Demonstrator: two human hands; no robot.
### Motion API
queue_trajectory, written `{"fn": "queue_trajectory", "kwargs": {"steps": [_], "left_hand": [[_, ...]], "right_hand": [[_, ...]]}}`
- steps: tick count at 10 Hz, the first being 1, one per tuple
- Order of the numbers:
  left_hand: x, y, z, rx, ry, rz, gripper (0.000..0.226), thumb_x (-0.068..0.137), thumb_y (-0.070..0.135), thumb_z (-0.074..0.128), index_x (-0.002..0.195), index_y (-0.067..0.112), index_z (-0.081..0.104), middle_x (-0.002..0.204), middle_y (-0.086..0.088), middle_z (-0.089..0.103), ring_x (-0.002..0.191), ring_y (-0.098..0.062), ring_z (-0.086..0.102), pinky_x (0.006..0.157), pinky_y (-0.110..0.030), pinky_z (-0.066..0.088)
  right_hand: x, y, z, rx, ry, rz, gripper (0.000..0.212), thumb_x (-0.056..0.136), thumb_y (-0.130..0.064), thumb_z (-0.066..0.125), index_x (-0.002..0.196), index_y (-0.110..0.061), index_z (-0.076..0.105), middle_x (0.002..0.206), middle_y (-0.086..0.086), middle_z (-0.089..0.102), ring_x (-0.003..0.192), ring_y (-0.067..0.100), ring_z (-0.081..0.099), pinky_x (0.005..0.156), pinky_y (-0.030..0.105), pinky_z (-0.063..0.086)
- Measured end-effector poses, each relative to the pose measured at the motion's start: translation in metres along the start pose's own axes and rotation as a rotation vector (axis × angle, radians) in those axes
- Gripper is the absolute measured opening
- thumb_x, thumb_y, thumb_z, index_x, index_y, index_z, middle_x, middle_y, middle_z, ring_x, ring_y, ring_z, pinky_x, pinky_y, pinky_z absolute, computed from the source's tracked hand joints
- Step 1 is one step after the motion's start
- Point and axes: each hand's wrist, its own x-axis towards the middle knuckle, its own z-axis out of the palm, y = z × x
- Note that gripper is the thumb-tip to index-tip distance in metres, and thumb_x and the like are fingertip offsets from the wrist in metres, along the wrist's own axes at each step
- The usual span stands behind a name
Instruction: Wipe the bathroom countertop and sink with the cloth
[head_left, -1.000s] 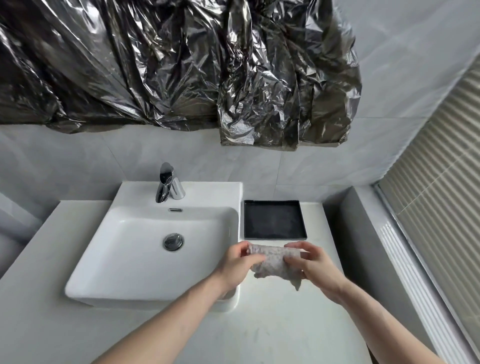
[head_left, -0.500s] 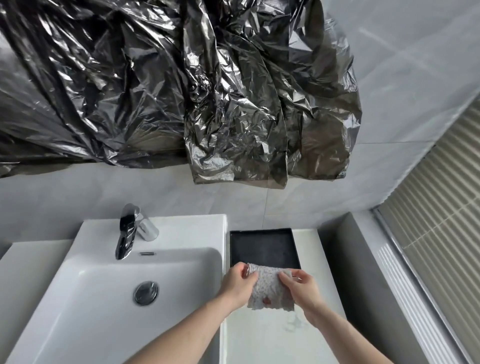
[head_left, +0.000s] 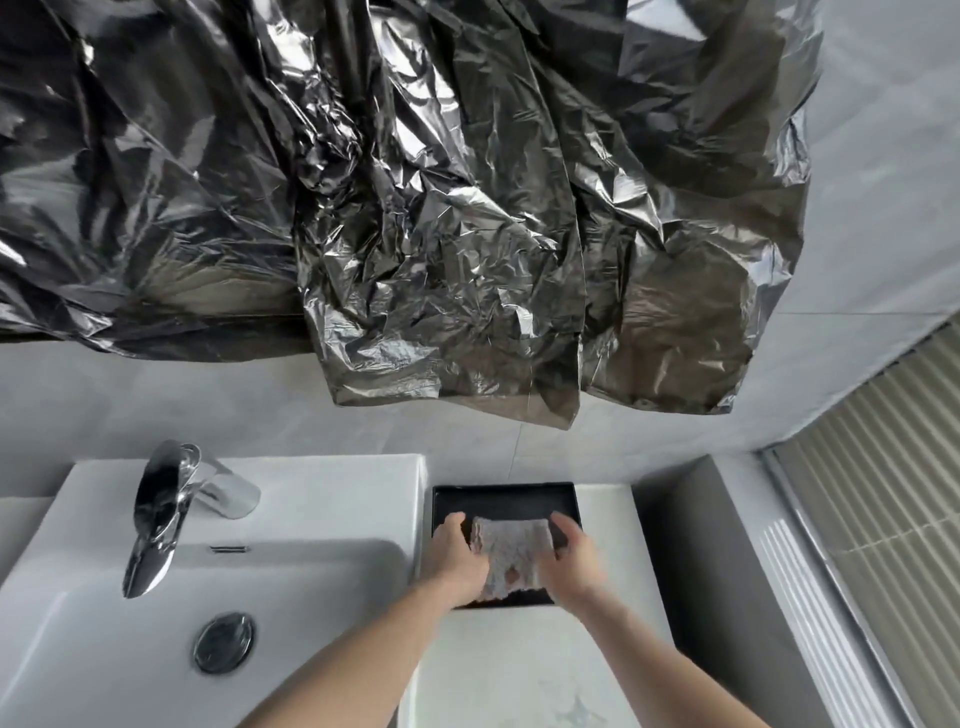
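Over the black tray, just right of the sink, both hands now hold the cloth stretched between them; a second ago it hung bunched nearer the person, above the bare countertop. The left hand and right hand each curl their fingers round a side edge, so the cloth reads as spread flat (probably being put down or folded, not wiped). No wiping contact with counter or basin shows yet. The fingertips are tucked under the fabric, and whether the cloth touches the tray I cannot tell; crumpled black plastic covers the wall above.
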Motion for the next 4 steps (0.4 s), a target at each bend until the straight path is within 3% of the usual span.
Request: {"fn": "queue_trajectory", "kwargs": {"steps": [1,2,3,4], "left_hand": [[-0.003,-0.025,0.01,0.409,-0.088,0.222,0.054,0.09,0.011,0.052,0.143,0.017,0.042,0.151,0.0,0.034,0.128,-0.026,0.049,0.105,-0.041,0.046],[-0.01,-0.038,0.022,0.603,-0.219,0.273,0.055,0.087,0.0,0.046,0.139,0.015,0.045,0.152,0.001,0.031,0.127,-0.026,0.044,0.102,-0.045,0.047],[-0.015,-0.037,0.023,0.682,-0.239,0.271,0.054,0.088,0.003,0.044,0.141,0.014,0.044,0.152,-0.001,0.033,0.129,-0.028,0.042,0.105,-0.046,0.045],[-0.022,-0.028,0.014,0.661,-0.204,0.262,0.047,0.088,0.007,0.045,0.133,0.017,0.047,0.146,0.001,0.037,0.123,-0.027,0.046,0.099,-0.048,0.048]], "right_hand": [[-0.009,0.015,0.016,-0.359,-0.13,-0.086,0.065,0.091,-0.01,0.05,0.155,-0.022,0.043,0.163,0.004,0.037,0.144,0.028,0.044,0.118,0.035,0.038],[-0.023,0.021,0.026,-0.499,-0.204,-0.115,0.071,0.09,-0.004,0.045,0.156,-0.031,0.039,0.171,-0.004,0.017,0.15,0.026,0.032,0.119,0.038,0.037],[-0.03,0.023,0.026,-0.474,-0.207,-0.138,0.07,0.092,-0.007,0.047,0.156,-0.033,0.038,0.172,-0.006,0.012,0.154,0.023,0.026,0.121,0.039,0.033],[-0.033,0.02,0.021,-0.42,-0.174,-0.154,0.066,0.092,-0.008,0.045,0.154,-0.03,0.044,0.171,-0.004,0.019,0.153,0.024,0.03,0.121,0.038,0.034]]}}
